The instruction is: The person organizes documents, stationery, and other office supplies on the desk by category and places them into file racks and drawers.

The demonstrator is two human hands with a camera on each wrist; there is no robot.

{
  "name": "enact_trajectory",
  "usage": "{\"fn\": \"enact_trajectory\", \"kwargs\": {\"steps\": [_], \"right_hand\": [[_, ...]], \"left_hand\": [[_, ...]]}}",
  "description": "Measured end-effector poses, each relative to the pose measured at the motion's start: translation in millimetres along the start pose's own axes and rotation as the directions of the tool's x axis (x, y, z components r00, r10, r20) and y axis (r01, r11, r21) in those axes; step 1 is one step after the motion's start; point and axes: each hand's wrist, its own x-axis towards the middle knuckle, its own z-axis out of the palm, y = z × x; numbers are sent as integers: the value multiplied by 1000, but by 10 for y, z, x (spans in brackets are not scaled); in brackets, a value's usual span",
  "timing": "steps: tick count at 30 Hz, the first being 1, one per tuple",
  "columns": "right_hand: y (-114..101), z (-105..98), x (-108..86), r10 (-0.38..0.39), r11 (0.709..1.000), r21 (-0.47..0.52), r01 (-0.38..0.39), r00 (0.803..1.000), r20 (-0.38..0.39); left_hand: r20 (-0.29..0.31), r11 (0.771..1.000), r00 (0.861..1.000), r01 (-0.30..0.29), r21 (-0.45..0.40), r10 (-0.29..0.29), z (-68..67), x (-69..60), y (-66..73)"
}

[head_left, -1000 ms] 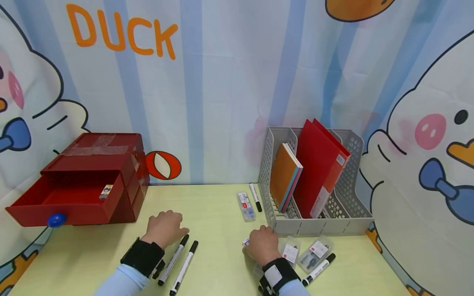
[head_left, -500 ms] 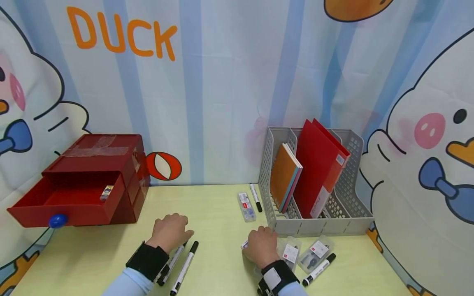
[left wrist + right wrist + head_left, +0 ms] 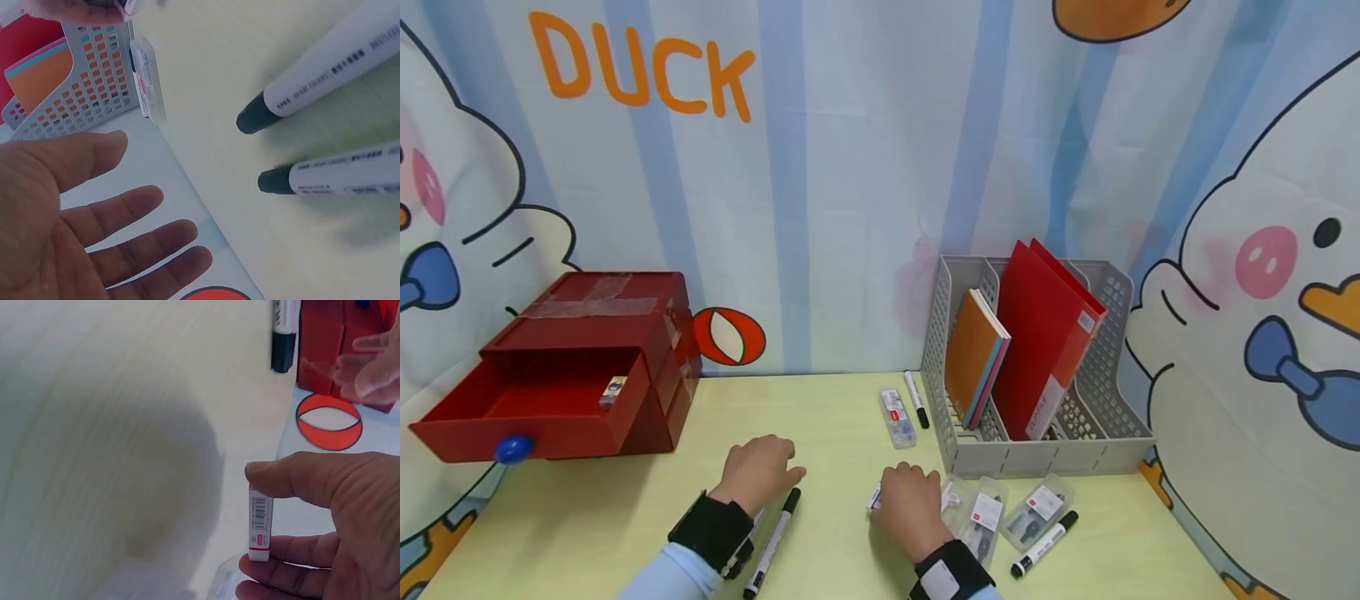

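Observation:
My right hand (image 3: 912, 508) is above the table in front of the grey organiser. In the right wrist view it pinches a small white eraser (image 3: 259, 525) with a barcode, between thumb and fingers. My left hand (image 3: 756, 477) hovers over two white markers with black caps; its fingers are spread and hold nothing in the left wrist view. One marker (image 3: 772, 543) lies in sight, while the other is mostly hidden under the left wrist in the head view. Just right of the right hand lie clear plastic cases, one labelled case (image 3: 985, 517) among them.
At left a red drawer box (image 3: 613, 292) has its upper drawer pulled out, with a small printed block (image 3: 613, 391) inside. The grey organiser (image 3: 1052, 458) holds a red folder (image 3: 1037, 350) and notebooks (image 3: 973, 358). Another case (image 3: 898, 418) and marker (image 3: 917, 400) lie beside it.
My left hand has moved right, over the markers. The right hand has shifted slightly left with the eraser, uncovering more of the clear cases.

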Motion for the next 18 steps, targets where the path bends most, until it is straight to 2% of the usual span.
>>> {"fn": "enact_trajectory", "kwargs": {"steps": [8, 18], "right_hand": [[-182, -106, -29, -77, 997, 19, 78, 996, -54], [-304, -160, -38, -113, 990, 76, 116, 993, -33]], "left_hand": [[-7, 997, 998, -58, -48, 58, 58, 24, 84], [19, 981, 989, -142, -134, 145, 90, 15, 183]]}}
